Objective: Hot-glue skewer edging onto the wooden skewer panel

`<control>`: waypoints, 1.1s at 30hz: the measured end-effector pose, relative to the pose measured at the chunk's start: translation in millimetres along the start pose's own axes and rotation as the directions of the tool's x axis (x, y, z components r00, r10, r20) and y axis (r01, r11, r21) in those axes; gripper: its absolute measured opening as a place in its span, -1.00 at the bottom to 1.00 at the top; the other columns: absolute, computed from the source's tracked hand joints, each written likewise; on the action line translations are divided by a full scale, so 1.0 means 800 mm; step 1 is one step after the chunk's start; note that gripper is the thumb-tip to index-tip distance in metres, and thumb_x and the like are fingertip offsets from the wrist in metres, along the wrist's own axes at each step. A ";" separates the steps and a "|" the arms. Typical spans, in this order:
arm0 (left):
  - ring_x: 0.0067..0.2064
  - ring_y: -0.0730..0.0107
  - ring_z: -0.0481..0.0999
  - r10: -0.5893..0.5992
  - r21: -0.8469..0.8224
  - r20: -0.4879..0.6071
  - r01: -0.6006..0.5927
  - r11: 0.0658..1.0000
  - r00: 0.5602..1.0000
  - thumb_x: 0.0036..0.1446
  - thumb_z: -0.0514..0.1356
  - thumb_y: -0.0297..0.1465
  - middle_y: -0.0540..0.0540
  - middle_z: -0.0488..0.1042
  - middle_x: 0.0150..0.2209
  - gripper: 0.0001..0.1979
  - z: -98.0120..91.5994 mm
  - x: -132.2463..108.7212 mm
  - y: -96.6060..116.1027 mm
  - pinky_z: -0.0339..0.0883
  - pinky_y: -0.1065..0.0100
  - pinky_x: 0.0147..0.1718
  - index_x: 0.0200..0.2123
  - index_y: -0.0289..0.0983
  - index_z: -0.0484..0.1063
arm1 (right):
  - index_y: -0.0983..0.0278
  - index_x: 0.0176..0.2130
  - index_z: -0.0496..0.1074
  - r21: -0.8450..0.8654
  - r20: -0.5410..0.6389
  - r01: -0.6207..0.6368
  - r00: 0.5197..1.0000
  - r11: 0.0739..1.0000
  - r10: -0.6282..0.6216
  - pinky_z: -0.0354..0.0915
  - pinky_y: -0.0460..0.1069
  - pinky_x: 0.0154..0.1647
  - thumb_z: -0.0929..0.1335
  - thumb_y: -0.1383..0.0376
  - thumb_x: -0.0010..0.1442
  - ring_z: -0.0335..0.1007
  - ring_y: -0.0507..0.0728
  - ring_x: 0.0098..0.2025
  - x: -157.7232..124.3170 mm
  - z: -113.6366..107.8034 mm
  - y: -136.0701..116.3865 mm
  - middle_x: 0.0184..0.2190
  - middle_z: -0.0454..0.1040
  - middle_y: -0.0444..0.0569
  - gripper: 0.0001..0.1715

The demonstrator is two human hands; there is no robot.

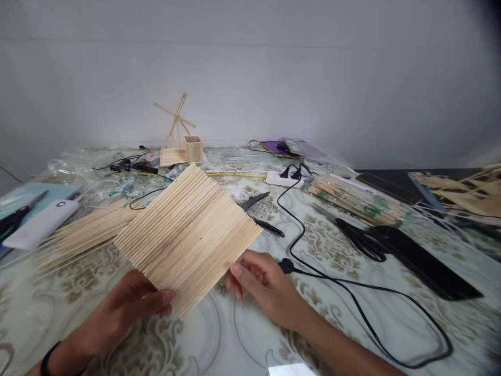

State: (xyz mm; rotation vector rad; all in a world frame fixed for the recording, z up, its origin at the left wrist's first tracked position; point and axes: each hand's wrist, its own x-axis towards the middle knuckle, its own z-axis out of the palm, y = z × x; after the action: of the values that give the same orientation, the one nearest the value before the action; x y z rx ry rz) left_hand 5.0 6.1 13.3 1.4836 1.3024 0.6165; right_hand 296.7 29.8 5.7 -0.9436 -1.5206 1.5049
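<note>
Grip: left hand (129,308) and right hand (262,287) pinch the stick panel (188,235) by its near corners, tilted above the bench (235,339). Risk: corner-only grip could flex it and split joints; cord (287,266) beside right hand could snag.

Bare tablecloth (219,339) between my wrists and toward me: open passage. Left of my left hand (121,310): loose skewers (78,237) fanned across the cloth, white power bank (39,224) beyond them. Behind the stick panel (188,235): black-handled cutters (262,216), close. Just beside my right hand (266,287): black cable (352,297) and its plug, looping wide to the right. Farther right: scissors (362,240) against a long black case (426,266). Narrow bare strip between cable and scissors.
</note>
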 end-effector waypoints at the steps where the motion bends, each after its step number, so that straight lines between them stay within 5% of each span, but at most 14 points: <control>1: -0.37 0.24 0.52 -0.016 -0.027 0.033 0.016 0.999 0.999 0.25 0.28 0.01 -0.04 0.60 -0.46 -0.59 0.000 0.000 0.001 0.38 0.31 -0.32 -0.46 -0.17 0.61 | 0.26 -0.34 0.45 -0.007 0.000 0.006 1.000 1.000 -0.006 0.25 -0.06 -0.44 0.35 -0.20 0.37 0.36 0.01 -0.50 0.000 0.000 -0.001 -0.45 0.51 -0.09 -0.40; 33: -0.14 0.10 0.62 -0.029 0.040 0.097 0.025 0.999 0.995 0.27 0.29 -0.03 -0.06 0.70 -0.27 -0.67 -0.003 -0.005 0.001 0.49 0.30 -0.12 -0.29 -0.13 0.70 | 0.20 -0.43 0.33 -0.050 -0.045 0.008 0.999 0.999 -0.010 0.19 -0.07 -0.52 0.33 -0.21 0.37 0.22 0.01 -0.55 -0.003 0.006 -0.001 -0.57 0.37 -0.17 -0.39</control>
State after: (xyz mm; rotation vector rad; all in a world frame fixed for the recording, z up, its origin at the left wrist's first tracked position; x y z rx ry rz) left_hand 1.7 3.1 15.6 1.5068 1.2633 0.4975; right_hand 293.5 25.8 6.2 -0.9921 -1.5343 1.4357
